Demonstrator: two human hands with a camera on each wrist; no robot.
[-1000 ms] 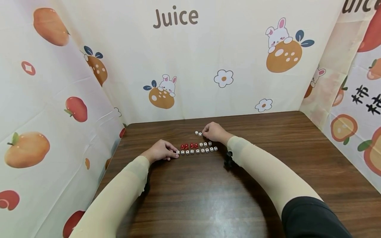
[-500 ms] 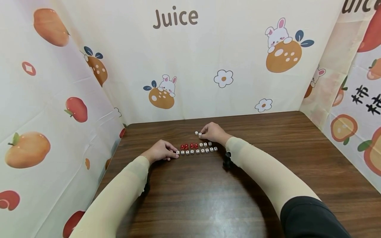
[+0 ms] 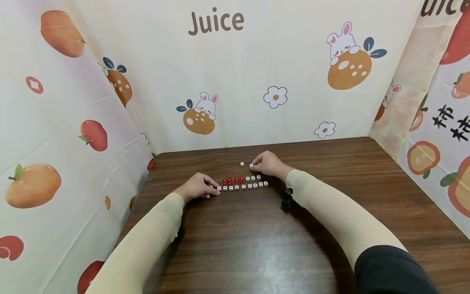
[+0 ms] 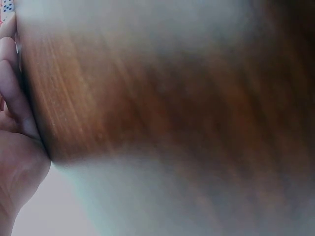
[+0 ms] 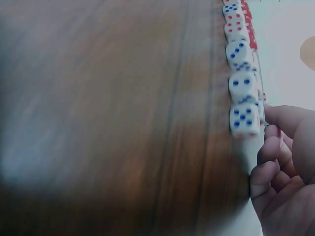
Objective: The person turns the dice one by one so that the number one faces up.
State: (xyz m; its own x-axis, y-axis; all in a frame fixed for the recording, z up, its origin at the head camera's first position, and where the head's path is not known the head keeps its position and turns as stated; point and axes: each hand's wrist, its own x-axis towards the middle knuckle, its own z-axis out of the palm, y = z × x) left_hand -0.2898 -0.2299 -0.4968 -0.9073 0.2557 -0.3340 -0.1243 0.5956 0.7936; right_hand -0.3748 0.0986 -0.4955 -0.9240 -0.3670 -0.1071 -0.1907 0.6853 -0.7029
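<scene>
Between the thumb and forefinger of my right hand (image 3: 269, 164) is a white die (image 3: 251, 166), pinched behind the rows. A single white die (image 3: 242, 164) sits just left of it. My left hand (image 3: 196, 186) has its thumb and forefinger around the leftmost white die (image 3: 219, 188) of the front row. That row of white dice (image 3: 244, 187) runs rightward in a line. Behind it stands a shorter row, with red dice (image 3: 236, 180) on the left and white dice (image 3: 253, 178) on the right. The right wrist view shows blue pips on the near white dice (image 5: 243, 118).
The dice stand on a dark wood-grain table (image 3: 235, 237) whose back edge meets a printed cloth (image 3: 235, 81). Similar cloth hangs at the left and right sides. A dark wrist device (image 3: 287, 199) hangs under my right wrist.
My right hand first moved slightly left onto the right-hand die of the back pair, then drew it right, away from its neighbour. The left hand has stayed put.
</scene>
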